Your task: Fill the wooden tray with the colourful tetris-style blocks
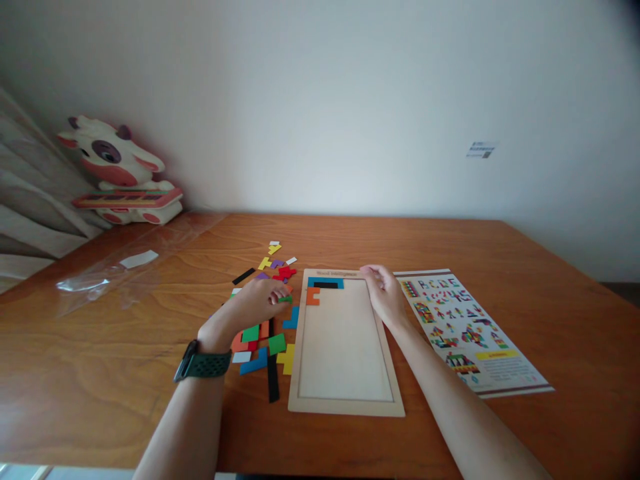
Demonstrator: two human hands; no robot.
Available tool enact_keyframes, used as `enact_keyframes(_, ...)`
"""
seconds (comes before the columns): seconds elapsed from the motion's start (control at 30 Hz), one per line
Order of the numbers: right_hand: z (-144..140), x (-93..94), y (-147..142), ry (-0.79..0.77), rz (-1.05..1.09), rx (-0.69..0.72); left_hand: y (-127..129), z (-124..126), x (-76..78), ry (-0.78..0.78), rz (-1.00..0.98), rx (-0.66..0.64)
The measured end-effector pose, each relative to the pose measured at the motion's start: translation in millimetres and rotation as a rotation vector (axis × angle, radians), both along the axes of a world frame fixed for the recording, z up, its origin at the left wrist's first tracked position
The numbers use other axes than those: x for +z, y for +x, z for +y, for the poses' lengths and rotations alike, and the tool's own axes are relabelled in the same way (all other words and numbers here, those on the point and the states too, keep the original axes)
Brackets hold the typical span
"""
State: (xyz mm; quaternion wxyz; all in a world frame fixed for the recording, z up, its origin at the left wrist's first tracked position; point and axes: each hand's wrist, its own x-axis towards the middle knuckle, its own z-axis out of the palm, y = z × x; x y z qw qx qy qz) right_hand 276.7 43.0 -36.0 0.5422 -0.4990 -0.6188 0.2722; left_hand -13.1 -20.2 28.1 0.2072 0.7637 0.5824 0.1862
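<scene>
One wooden puzzle tray (345,347) lying flat on the brown table (90,393), and there's a smartwatch (186,360) on the left wrist, left of the tray. By the tray's near left side I count one long black bar (273,380), two blue pieces (254,362), one yellow piece (287,360) and a jumble of green, red, orange and white ones, too overlapped to total. Right of the tray is one instruction sheet (480,333); I can read C, D and E in its top row, the smaller print's mush. Left hand (263,298) is over the pile just left of the tray, fingers curled by a green piece (285,299), can't tell if it's pinched. In the tray's far left corner sit three pieces: blue (326,280), black (326,285), orange (313,297). Right hand (385,293) has bent fingers at the far right corner; can't tell if they're really gripping. Tray's far rim looks like "Wood Intelligence", kinda blurry. Beyond the tray's far left corner: two small yellow pieces (265,263), then one clear plastic bag (140,260) and one cow keyboard toy (125,173). One wall sticker (481,150) way behind the tray, unreadable.
</scene>
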Motion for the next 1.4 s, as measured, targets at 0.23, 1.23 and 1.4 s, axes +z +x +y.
enact_keyframes(0.23,-12,14.2,-3,0.247,-0.245,0.114,35,9,-14.6,0.077,-0.551,0.086)
enact_keyframes(1.23,-14,16.2,3,0.303,-0.448,0.247,57,11,-30.5,0.152,-0.488,0.251)
enact_keyframes(1.4,-6,3.0,5,0.293,-0.506,0.297,51,10,-35.9,0.267,-0.137,0.197)
